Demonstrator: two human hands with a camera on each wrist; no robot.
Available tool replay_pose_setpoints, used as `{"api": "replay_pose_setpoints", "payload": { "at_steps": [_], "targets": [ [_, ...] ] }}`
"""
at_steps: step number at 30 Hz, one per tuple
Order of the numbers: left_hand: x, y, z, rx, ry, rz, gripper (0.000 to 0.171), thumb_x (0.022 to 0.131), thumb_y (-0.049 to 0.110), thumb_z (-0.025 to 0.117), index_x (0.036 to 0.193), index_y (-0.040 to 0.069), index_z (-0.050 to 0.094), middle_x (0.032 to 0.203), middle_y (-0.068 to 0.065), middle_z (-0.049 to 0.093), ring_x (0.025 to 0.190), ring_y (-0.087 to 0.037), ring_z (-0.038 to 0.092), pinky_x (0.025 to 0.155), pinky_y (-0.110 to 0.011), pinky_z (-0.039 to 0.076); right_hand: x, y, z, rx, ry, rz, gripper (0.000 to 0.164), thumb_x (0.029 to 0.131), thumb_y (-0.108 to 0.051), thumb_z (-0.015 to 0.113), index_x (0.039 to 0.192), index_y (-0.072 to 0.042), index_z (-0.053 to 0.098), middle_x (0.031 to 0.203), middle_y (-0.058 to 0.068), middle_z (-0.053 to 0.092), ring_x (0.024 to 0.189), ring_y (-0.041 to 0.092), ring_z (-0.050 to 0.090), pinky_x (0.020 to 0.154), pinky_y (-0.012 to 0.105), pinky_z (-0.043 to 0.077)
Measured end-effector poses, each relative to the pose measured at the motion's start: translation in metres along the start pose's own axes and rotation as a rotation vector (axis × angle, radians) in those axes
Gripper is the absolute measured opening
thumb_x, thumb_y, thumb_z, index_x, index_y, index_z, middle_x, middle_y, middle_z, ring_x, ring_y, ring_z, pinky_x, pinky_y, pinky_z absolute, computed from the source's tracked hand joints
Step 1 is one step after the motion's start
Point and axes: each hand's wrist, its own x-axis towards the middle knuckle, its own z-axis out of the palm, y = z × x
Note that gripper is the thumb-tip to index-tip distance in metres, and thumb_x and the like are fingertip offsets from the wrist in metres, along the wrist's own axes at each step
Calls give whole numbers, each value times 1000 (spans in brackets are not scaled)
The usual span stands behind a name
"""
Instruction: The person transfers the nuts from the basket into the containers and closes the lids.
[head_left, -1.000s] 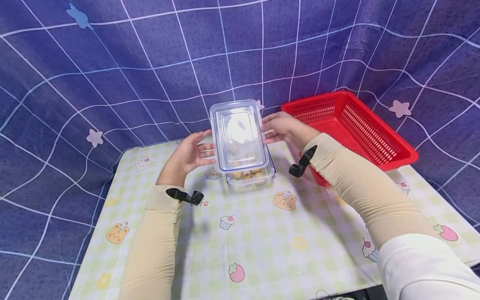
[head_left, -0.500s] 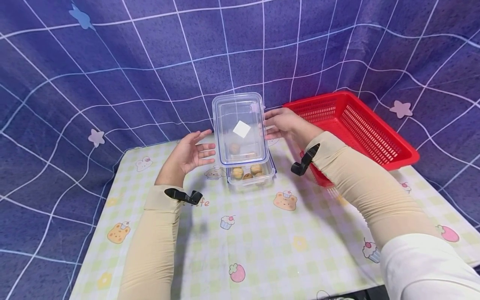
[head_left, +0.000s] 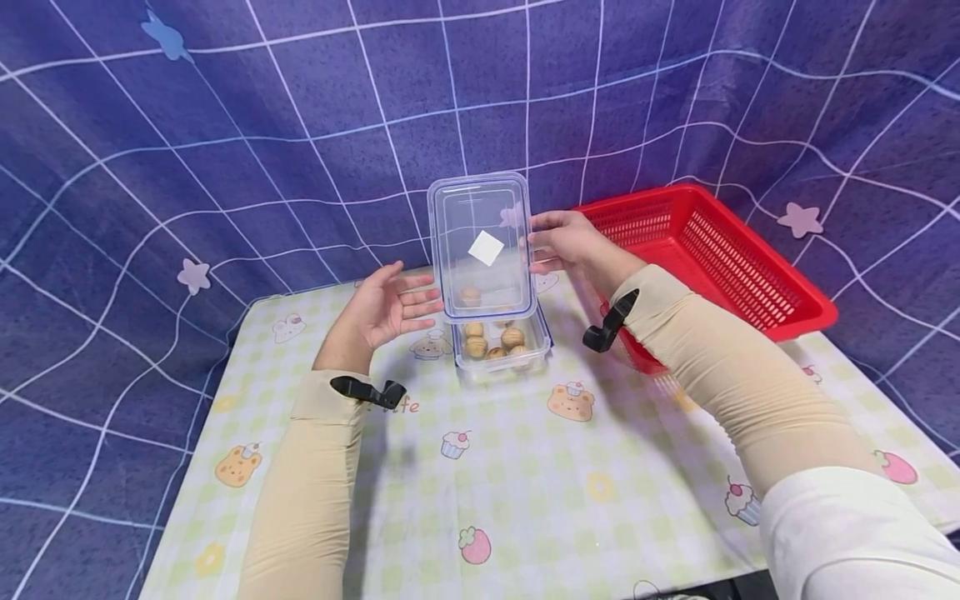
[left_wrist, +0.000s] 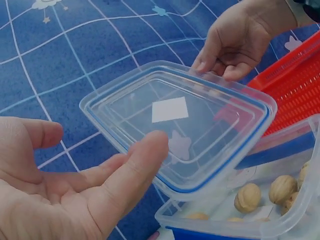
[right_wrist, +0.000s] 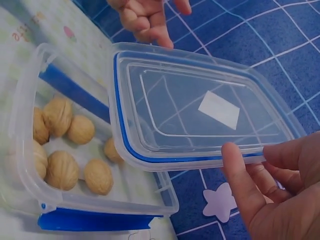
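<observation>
A clear plastic lid [head_left: 480,279] with a blue sealing ring and a white label [head_left: 486,248] stands tilted up over the back of a clear food container [head_left: 504,364]. My right hand [head_left: 567,242] pinches the lid's right edge between thumb and fingers. At the opposite edge, my left hand [head_left: 386,308] has its fingers extended, palm toward the lid; whether the fingertips touch it I cannot tell. Several walnuts [right_wrist: 62,170] lie inside the container, which has blue clips [right_wrist: 95,221] along its sides. Part of its inside shows only through the lid.
At the back right stands a red perforated plastic basket [head_left: 825,312]. A checked cloth [head_left: 525,492] with cartoon prints covers the table. Blue grid-patterned fabric [head_left: 315,167] hangs behind and to the sides.
The lid has risen and tilted further back, showing more walnuts at the container's front. My right hand has moved up slightly with it; the left has barely shifted.
</observation>
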Motion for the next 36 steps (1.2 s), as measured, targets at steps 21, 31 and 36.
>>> {"api": "replay_pose_setpoints", "payload": {
  "at_steps": [21,31,36],
  "targets": [
    [-2,3,0,-205,-174,-133,90,103,66,27,160,-3,13,158,-24,30,141,-40,40,87,-50,59,3,10,1,-23,1,-148,42,102,-1,55,144,0,50,121,18,63,92,25,70,80,42,62],
    [-3,4,-2,-256,-199,-139,93,102,68,27,160,-4,11,159,-24,26,132,-40,54,89,-51,58,5,19,-2,-51,-49,-349,40,101,6,54,140,4,52,111,19,66,90,20,67,73,42,63],
    [-2,3,-2,-262,-202,-144,94,102,68,29,160,-4,11,160,-24,24,131,-41,54,89,-51,58,6,22,-3,-71,-57,-401,36,100,8,52,136,5,53,111,20,66,91,20,66,73,42,63]
  ]
}}
